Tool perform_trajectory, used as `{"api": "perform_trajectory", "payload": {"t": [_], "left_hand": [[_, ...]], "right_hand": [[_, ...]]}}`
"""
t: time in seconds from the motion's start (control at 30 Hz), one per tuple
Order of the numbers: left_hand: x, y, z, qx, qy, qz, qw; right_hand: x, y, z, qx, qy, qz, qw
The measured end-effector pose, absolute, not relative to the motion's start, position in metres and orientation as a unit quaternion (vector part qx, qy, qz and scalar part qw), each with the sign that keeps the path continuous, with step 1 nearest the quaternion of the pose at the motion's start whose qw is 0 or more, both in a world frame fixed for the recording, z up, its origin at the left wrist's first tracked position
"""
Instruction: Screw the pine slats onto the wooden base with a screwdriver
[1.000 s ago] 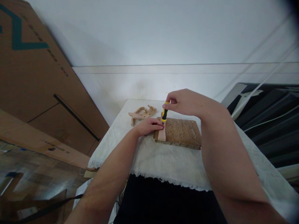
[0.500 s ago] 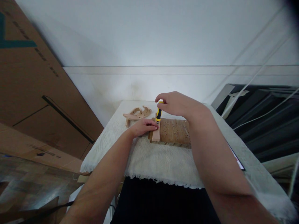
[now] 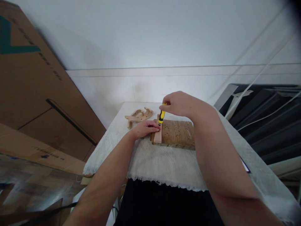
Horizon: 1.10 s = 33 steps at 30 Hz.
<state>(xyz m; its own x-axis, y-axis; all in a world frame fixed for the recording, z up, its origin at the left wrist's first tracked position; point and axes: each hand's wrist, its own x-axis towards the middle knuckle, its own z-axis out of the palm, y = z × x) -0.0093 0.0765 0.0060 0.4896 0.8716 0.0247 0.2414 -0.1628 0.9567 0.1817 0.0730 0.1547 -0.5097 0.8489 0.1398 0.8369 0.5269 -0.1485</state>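
Note:
My right hand point(image 3: 176, 102) is closed round the top of a yellow and black screwdriver point(image 3: 161, 118), which leans slightly right. Its lower end points down at a pale wooden strip point(image 3: 158, 137) lying across the left end of a brown wooden board point(image 3: 177, 134). The board's face is dotted with small holes. My left hand point(image 3: 145, 128) rests at the strip, thumb and fingertips pinched beside the screwdriver's tip; anything between them is too small to make out. Behind the left hand lies a curved pale wooden piece point(image 3: 140, 115) with holes in it.
A whitish fringed cloth point(image 3: 162, 166) covers the table, with a white wall point(image 3: 150, 37) behind. A large cardboard box point(image 3: 51, 81) stands on the left. Dark folded panels point(image 3: 268, 116) are at the right, and a flat dark-edged device point(image 3: 245, 165) shows partly past my right forearm.
The screwdriver's top has tilted a little to the right, my right hand moving with it. My left hand keeps its place at the strip. The whole view has shifted slightly.

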Motion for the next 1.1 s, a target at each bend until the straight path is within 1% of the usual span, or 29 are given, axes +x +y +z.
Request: {"api": "perform_trajectory", "payload": {"t": [0.1, 0.23, 0.43, 0.63, 0.77, 0.9, 1.0, 1.1], "left_hand": [[-0.009, 0.077, 0.006, 0.692, 0.396, 0.314, 0.516], [-0.009, 0.077, 0.005, 0.691, 0.394, 0.314, 0.518], [-0.009, 0.075, 0.007, 0.685, 0.4, 0.317, 0.52], [-0.01, 0.075, 0.007, 0.692, 0.393, 0.316, 0.516], [-0.01, 0.076, 0.005, 0.688, 0.387, 0.321, 0.523], [-0.01, 0.078, 0.003, 0.694, 0.392, 0.311, 0.518], [-0.01, 0.079, 0.002, 0.692, 0.397, 0.31, 0.517], [-0.01, 0.079, 0.001, 0.695, 0.397, 0.313, 0.512]], "right_hand": [[0.183, 0.072, 0.156, -0.467, -0.875, 0.049, 0.118], [0.186, 0.069, 0.161, -0.46, -0.88, 0.071, 0.091], [0.186, 0.075, 0.157, -0.506, -0.859, 0.014, 0.075], [0.186, 0.076, 0.154, -0.46, -0.879, 0.046, 0.118], [0.185, 0.072, 0.158, -0.448, -0.886, 0.064, 0.101], [0.183, 0.072, 0.157, -0.481, -0.872, 0.035, 0.08], [0.182, 0.075, 0.153, -0.497, -0.863, 0.015, 0.087], [0.182, 0.075, 0.152, -0.482, -0.87, 0.024, 0.102]]}}
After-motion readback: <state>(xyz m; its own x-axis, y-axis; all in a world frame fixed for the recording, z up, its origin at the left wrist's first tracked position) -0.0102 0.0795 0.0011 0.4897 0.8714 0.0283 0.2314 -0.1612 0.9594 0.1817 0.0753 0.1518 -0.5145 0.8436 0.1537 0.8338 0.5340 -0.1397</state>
